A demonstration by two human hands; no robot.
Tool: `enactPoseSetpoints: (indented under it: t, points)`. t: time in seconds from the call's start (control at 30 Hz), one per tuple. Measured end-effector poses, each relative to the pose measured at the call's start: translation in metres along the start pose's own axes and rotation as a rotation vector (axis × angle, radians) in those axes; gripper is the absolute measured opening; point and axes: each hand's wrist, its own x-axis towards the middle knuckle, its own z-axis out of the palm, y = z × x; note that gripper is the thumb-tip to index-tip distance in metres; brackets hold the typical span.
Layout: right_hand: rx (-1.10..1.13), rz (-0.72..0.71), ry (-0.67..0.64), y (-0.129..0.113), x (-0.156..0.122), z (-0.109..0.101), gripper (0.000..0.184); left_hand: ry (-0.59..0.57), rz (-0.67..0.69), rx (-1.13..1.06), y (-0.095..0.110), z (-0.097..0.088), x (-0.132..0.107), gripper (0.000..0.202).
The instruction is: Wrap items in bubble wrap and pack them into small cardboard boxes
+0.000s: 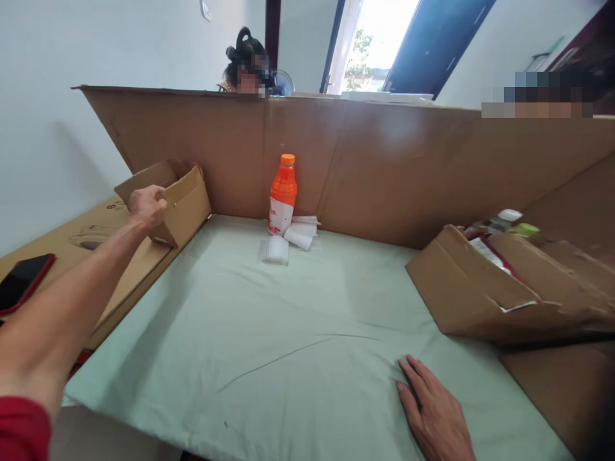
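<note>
My left hand (148, 206) reaches far out to the left, its fingers closed on the near edge of a small open cardboard box (188, 208). What lies inside that box is hidden from here. My right hand (435, 413) rests palm down on the pale green cloth (307, 378), fingers stretched out and holding nothing. Toward the back of the cloth stands an orange bottle (283, 192) with an orange cap and a white label. By its base lie several clear or whitish plastic pieces, among them a roll-like piece (277, 250).
A larger open cardboard box (473, 298) at the right holds bottles and packets. A tall cardboard panel (384, 163) walls off the back, with two people partly visible behind it. On the left, a phone with a red edge (24, 282) lies on flat cardboard (127, 272).
</note>
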Motion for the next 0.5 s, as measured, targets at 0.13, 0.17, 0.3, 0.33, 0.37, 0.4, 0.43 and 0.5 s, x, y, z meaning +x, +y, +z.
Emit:
enactPoseSetpoints:
  t: [0.13,0.17,0.3,0.33,0.37,0.4,0.43,0.5]
  points:
    - [0.001,0.017,0.001,-0.009,0.005,-0.005,0.043,-0.035,0.014,-0.152,-0.01,-0.021,-0.066,0.044]
    - [0.005,0.026,0.005,-0.013,0.006,-0.007,0.042,-0.057,0.036,-0.212,-0.013,-0.027,-0.088,0.044]
    - [0.089,0.016,0.029,-0.043,0.013,-0.014,0.036,-0.128,0.078,-0.534,-0.031,-0.052,-0.173,0.038]
    - [0.142,-0.008,0.035,-0.054,0.017,-0.014,0.035,-0.095,0.088,-0.589,-0.037,-0.057,-0.191,0.04]
    - [0.211,-0.037,0.036,-0.066,0.022,-0.015,0.034,-0.037,0.101,-0.623,-0.044,-0.06,-0.208,0.048]
    - [0.294,-0.068,0.026,-0.08,0.028,-0.015,0.034,0.037,0.115,-0.649,-0.051,-0.061,-0.224,0.058]
    - [0.386,-0.098,0.004,-0.096,0.036,-0.014,0.034,0.102,0.119,-0.672,-0.058,-0.061,-0.237,0.07]
    - [0.576,-0.152,-0.079,-0.132,0.057,-0.012,0.039,0.141,0.056,-0.718,-0.071,-0.052,-0.258,0.089]
